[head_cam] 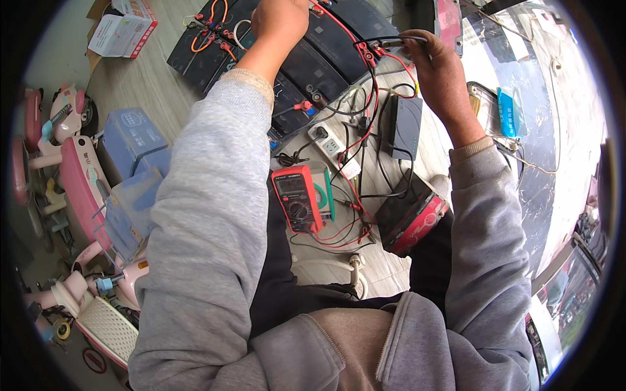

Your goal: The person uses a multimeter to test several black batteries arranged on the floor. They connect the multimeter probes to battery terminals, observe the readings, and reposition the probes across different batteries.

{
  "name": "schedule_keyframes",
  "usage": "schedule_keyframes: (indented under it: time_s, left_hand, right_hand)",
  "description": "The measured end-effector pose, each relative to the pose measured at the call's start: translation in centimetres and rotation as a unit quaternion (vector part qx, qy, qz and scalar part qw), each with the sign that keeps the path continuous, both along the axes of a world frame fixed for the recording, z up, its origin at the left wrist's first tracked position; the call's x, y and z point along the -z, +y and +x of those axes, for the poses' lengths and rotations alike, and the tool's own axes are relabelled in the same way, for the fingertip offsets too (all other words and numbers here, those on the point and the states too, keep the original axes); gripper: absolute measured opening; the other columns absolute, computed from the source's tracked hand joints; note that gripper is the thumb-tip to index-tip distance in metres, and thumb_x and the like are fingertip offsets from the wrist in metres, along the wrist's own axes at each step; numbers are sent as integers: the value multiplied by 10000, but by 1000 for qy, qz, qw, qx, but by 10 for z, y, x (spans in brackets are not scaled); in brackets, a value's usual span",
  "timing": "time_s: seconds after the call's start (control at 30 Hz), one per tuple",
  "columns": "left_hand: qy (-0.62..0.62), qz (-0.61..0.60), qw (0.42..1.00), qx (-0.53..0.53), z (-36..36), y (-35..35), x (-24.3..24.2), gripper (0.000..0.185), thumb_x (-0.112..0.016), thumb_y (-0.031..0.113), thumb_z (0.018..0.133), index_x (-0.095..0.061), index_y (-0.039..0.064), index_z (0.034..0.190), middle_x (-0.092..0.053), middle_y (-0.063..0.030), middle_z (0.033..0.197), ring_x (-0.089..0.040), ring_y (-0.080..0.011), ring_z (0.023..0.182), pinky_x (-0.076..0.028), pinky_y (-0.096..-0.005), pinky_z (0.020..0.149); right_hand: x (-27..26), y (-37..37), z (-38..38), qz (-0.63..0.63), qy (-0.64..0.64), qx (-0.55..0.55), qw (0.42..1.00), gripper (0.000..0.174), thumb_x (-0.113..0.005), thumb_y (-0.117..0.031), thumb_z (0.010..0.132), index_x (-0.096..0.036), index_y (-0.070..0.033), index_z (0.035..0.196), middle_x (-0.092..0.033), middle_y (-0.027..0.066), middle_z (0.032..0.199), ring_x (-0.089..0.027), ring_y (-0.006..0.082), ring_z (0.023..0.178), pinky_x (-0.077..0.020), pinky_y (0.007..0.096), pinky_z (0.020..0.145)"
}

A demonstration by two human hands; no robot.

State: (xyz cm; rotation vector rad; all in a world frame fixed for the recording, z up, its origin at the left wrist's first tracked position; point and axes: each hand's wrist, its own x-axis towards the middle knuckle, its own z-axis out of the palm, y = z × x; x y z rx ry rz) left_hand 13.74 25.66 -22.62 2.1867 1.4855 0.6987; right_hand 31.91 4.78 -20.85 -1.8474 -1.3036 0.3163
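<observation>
Black batteries (313, 63) stand side by side at the top, joined by red, orange and black wires with ring terminals. My left hand (281, 22) is over the batteries at the top edge; its fingers are partly cut off by the frame, and what it holds is hidden. With my right hand (428, 58) I pinch a black lead (391, 44) between thumb and fingers beside red-covered terminals (366, 53) at the batteries' right edge. Below lies a red digital multimeter (296, 199) with its leads trailing right. A white power strip (335, 149) and a black charger (407, 128) lie between.
A black and red box (413, 215) sits near my right knee among tangled cables. Blue plastic cases (132, 139) and a pink children's ride-on vehicle (80, 171) are at the left. An opened cardboard box (122, 32) lies at the upper left, a blue packet (507, 112) at the right.
</observation>
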Motion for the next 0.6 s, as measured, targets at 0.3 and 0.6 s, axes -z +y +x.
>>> schedule_keyframes:
  time_s: [0.3,0.6]
  left_hand:
    - [-10,76,997,22,5,0,13,233,-656,284,958,-741,68,987,-722,-222,923,-683,-448,923,-535,-530,807]
    - [6,60,998,36,5,-2,8,246,-651,292,954,-733,69,1016,-727,-213,946,-686,-439,929,-535,-528,818]
  right_hand:
    - [-1,-4,0,14,16,-19,1000,162,-647,-200,1000,-706,-82,1094,-734,133,826,-698,337,732,-535,386,677]
    - [0,-5,2,5,3,-15,1000,171,-651,-221,998,-715,-95,1094,-716,139,793,-699,347,741,-535,399,673]
